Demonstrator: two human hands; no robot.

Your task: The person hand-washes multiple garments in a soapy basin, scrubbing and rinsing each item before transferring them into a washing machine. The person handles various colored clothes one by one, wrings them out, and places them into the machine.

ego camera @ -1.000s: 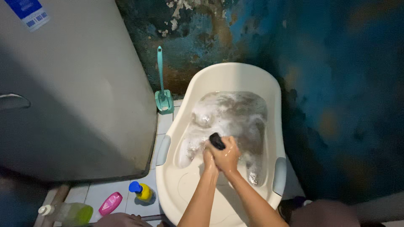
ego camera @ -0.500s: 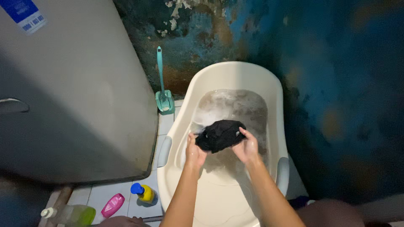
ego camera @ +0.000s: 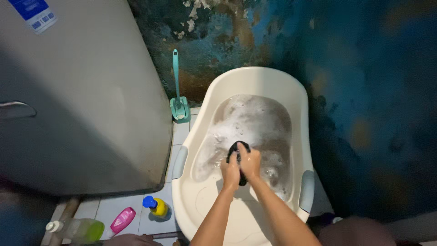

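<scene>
A cream plastic tub point(ego camera: 207, 123) stands on the floor, holding soapy, foamy water point(ego camera: 252, 123). My left hand point(ego camera: 230, 172) and my right hand point(ego camera: 251, 163) are pressed together over the water near the tub's middle. Both are closed on a bunched black cloth point(ego camera: 237, 149), which sticks out above and between the fingers. Most of the cloth is hidden by my hands.
A grey door point(ego camera: 82, 100) with a handle fills the left. A teal long-handled brush point(ego camera: 178, 98) leans in its holder by the peeling blue wall. On the white floor tiles lie a yellow bottle with blue cap point(ego camera: 156, 207), a pink bottle point(ego camera: 121, 220) and a green bottle point(ego camera: 79, 229).
Half a second ago my hands held the black cloth spread wide above the water. They have come together and bunched it up low over the suds.
</scene>
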